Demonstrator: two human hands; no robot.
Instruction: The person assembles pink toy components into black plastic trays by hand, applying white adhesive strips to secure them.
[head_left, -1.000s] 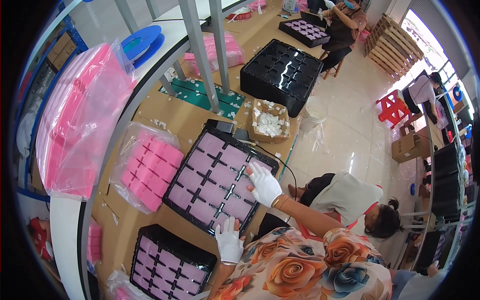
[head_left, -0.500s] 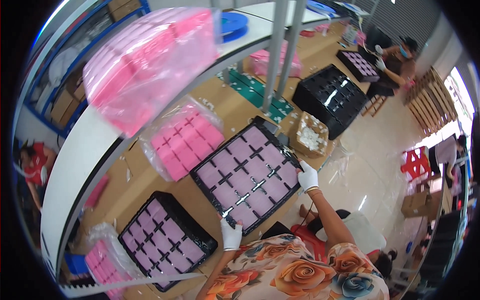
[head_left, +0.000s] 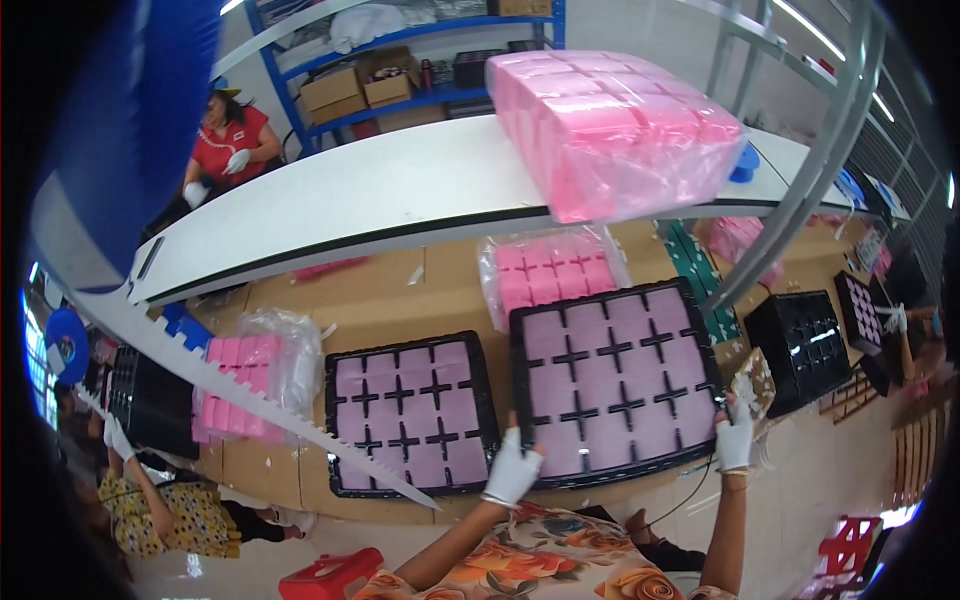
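A black tray (head_left: 703, 330) with cross-shaped dividers is in front of me, its compartments filled with lilac pieces (head_left: 600, 362). My left hand (head_left: 512, 472), in a white glove with bare fingertips, grips the near left corner. At the near right corner, my right hand (head_left: 735, 440), gloved the same way, has its fingers closed on the rim. The fingers under the tray are hidden. A second black tray (head_left: 483, 385) of lilac pieces lies just left of it. Behind the held tray sits a pink divided block (head_left: 555, 272) in clear plastic.
Above the brown-covered table (head_left: 380, 300) runs a white shelf (head_left: 400, 170) bearing a large bagged pink block (head_left: 630, 120). A metal post (head_left: 800, 180) rises at right, near stacked black trays (head_left: 797, 345) and a box of white scraps (head_left: 752, 385). A white toothed strip (head_left: 270, 405) crosses at left. Co-workers sit around.
My view has swung to the left and levelled, bringing the shelf and a person in red into fuller sight. Both hands keep hold of the tray's near corners.
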